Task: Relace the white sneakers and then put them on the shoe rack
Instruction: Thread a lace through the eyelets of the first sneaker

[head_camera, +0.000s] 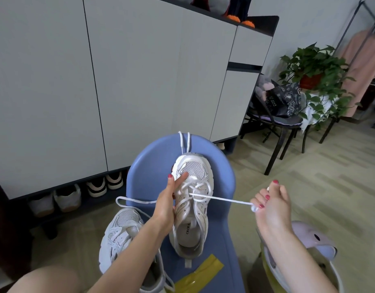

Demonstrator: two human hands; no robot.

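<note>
A white sneaker [192, 208] lies toe-away on a blue chair seat [146, 172]. My left hand [166, 205] holds its left side, fingers stretched along the upper. My right hand [271, 205] grips the white lace [229, 200] and holds it taut out to the right of the eyelets. The lace's other end loops off to the left, and two lace strands hang over the chair's far edge. The second white sneaker [121, 235] sits lower left, on the floor beside the chair and partly under my left forearm.
A grey cabinet [119, 81] fills the back, with several shoes on the low open shelf [76, 197] beneath it. Yellow tape [200, 273] marks the chair. A lilac-lidded bin [315, 242] stands at my right. A black chair with bags [281, 102] and a plant [313, 66] are far right.
</note>
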